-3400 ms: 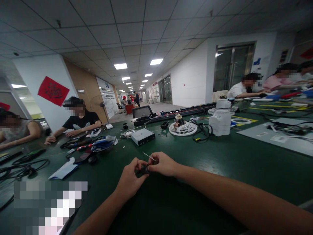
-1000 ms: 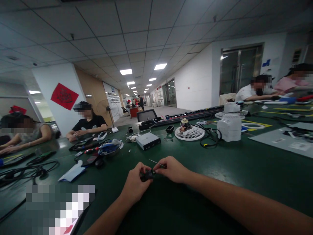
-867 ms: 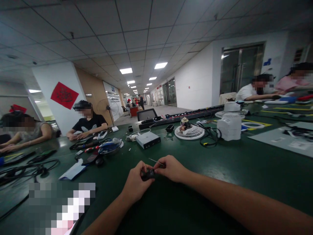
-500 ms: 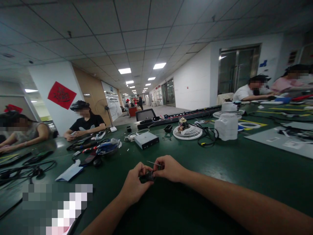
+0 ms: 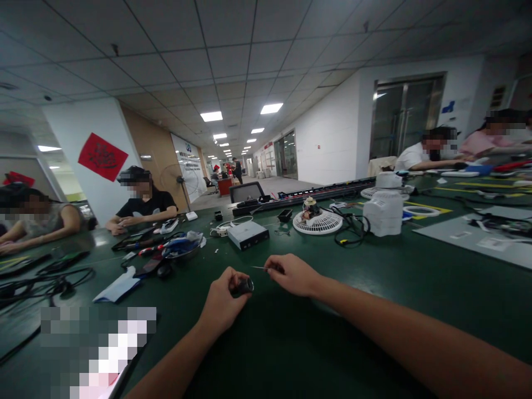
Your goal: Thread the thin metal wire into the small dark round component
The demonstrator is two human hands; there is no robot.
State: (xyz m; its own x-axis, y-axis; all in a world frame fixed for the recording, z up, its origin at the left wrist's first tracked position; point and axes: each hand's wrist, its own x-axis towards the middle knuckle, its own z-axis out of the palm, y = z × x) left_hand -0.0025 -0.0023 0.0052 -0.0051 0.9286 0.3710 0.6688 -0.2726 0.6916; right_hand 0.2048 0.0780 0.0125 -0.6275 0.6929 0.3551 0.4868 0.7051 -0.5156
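My left hand [image 5: 226, 296] is closed round a small dark cylinder [image 5: 245, 286] whose round end faces right, toward my other hand. A short gap separates the two hands. Between the fingertips of my right hand [image 5: 288, 273] is a thin metal rod [image 5: 258, 267], its free end pointing left above the cylinder. The rod's other end is hidden in the fingers, so its exact kind cannot be made out. Both hands are held over the near part of the green table [image 5: 332, 321].
Beyond my hands lie a silver-grey disc drive [image 5: 248, 235], a small black tray [image 5: 285, 215], a white fan grille [image 5: 318, 223] with a motor and a white housing [image 5: 383, 213]. A blue cloth [image 5: 118, 285] and cables [image 5: 62, 291] lie left. Several people sit around the table.
My right hand has drawn away from the dark cylinder, up and to the right, taking the thin rod along. My left hand has shifted slightly left with the cylinder, whose round end now shows.
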